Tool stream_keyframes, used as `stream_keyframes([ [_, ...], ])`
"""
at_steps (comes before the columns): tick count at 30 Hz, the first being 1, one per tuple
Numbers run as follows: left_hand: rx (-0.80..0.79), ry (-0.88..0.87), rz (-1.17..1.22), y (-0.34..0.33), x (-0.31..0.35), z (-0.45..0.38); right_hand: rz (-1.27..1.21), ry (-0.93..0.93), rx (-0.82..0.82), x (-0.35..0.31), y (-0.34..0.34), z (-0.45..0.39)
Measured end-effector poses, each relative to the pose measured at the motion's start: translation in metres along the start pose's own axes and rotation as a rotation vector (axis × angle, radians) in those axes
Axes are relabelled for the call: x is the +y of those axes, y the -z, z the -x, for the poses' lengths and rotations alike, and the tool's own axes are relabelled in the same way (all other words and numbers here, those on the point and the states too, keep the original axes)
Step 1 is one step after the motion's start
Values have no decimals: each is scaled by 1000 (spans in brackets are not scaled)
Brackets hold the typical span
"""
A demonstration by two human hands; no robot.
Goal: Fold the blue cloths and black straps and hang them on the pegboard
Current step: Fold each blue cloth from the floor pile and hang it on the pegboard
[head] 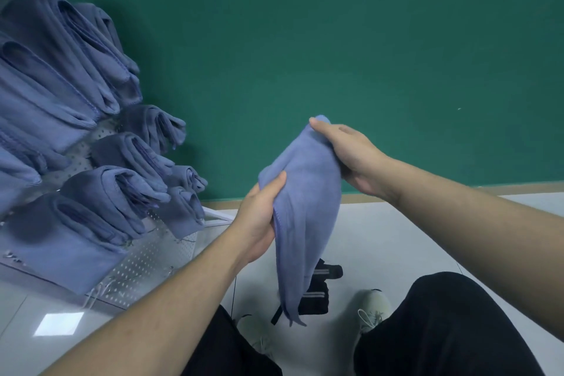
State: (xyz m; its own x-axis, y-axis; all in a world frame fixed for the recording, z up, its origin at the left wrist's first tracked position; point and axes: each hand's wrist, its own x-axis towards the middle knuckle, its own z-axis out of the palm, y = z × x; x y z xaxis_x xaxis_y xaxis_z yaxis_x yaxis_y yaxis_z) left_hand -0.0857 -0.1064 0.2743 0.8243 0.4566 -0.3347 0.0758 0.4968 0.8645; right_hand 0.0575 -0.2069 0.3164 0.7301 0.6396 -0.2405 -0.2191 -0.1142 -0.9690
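A green wall [305, 40] fills the upper part of the head view, and a pale tiled floor [381, 238] meets it along a tan baseboard. To the left of the wall stands a white pegboard [146, 256], seen at a steep tilt, its bare perforated face showing low down and between the goods hung on it. Many folded blue cloths [61, 70] hang on the pegboard in rows, draped double over their pegs, from the top left corner down to a large one at the pegboard's lower edge. To the right of the pegboard, in mid-air and well apart from it, the person holds one more blue cloth [305, 192], bunched lengthwise so that it hangs down in a narrow tail. The right hand [345, 152] has its grip closed around the cloth's top end, thumb laid over the upper tip. The left hand [262, 217] has its grip wrapped around the cloth's left edge a little lower, thumb pressed on the front of the fabric. Both forearms are bare. Black trouser legs [442, 330] and two pale shoes [372, 308] show below the cloth. On the floor between the shoes, partly hidden behind the hanging tail, lie black straps [317, 296] with grey stripes.
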Motion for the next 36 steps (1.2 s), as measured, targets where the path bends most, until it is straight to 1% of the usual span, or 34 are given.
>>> stream_keyframes([
  [2,13,45,26,-3,6,-1,-56,-98,-117,14,5,4],
  [4,-6,105,61,-3,13,-2,-10,-136,-227,31,10,10],
  [7,21,99,82,2,20,-8,58,-154,-270,52,15,20],
  [9,56,97,62,6,21,-13,96,-95,-250,60,17,24],
  [11,85,90,43,10,18,-17,140,-30,-166,62,16,24],
  [12,79,85,36,11,16,-17,156,5,-117,60,15,24],
  [14,17,73,-2,14,10,-15,128,58,-45,57,9,22],
  [18,-66,110,-188,17,-14,-7,-19,19,68,52,-1,15],
  [20,-47,113,-242,18,-26,-6,0,-6,102,52,-3,13],
  [21,-28,98,-231,19,-29,-7,7,-20,110,52,-2,12],
  [22,-10,77,-193,20,-29,-8,7,-28,104,53,-1,12],
  [24,5,31,-108,22,-26,-11,17,-16,30,56,1,12],
  [27,34,-8,-21,23,-18,-16,129,18,-114,60,2,18],
  [29,81,-32,1,24,-14,-18,179,27,-161,62,4,20],
  [31,135,-70,-67,25,-12,-21,165,-11,-187,65,7,19],
  [33,195,-120,-186,27,-11,-23,208,-59,-148,67,8,17],
  [36,285,-173,-321,28,-12,-25,433,-110,-74,73,7,13],
])
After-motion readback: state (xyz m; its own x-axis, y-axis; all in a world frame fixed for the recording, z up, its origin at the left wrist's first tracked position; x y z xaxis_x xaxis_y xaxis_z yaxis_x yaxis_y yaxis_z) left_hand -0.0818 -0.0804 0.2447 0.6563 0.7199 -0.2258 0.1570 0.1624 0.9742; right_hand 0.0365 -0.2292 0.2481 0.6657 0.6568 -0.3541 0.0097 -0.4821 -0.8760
